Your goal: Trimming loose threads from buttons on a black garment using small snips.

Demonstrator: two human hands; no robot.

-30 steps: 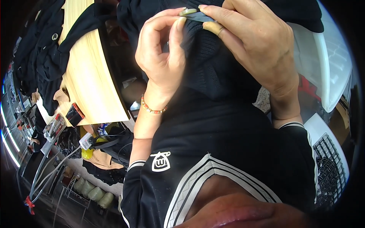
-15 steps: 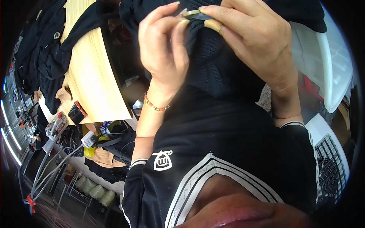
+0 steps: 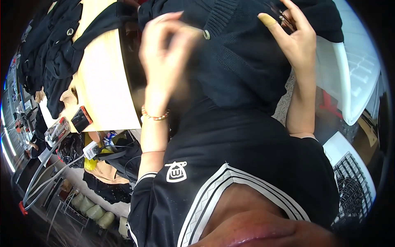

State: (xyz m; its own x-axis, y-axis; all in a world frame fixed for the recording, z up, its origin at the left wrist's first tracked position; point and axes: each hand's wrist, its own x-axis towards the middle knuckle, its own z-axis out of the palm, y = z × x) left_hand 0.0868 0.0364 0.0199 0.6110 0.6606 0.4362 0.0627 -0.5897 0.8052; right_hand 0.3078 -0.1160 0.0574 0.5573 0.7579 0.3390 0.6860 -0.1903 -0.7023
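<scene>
The black knit garment (image 3: 242, 70) hung bunched above the person's chest, beside the pale wooden surface (image 3: 103, 94). The right hand (image 3: 294, 39) held a small metal tool (image 3: 284, 18) pinched in a narrow grip against the knit; the left hand (image 3: 164, 53) — blurred — was loosely curled at the garment's button (image 3: 207, 34), and I cannot tell whether its grip held cloth. The tool could snag the loose knit. The surface's edge lay close left of the garment — the white chair (image 3: 349, 82) crowded its right.

Matt black ribbed knit cloth in the garment (image 3: 242, 61); dull metal button (image 3: 206, 34); smooth pale wood tabletop (image 3: 103, 90); glossy white plastic chair (image 3: 354, 82); beaded bracelet (image 3: 155, 117), slightly shiny.
</scene>
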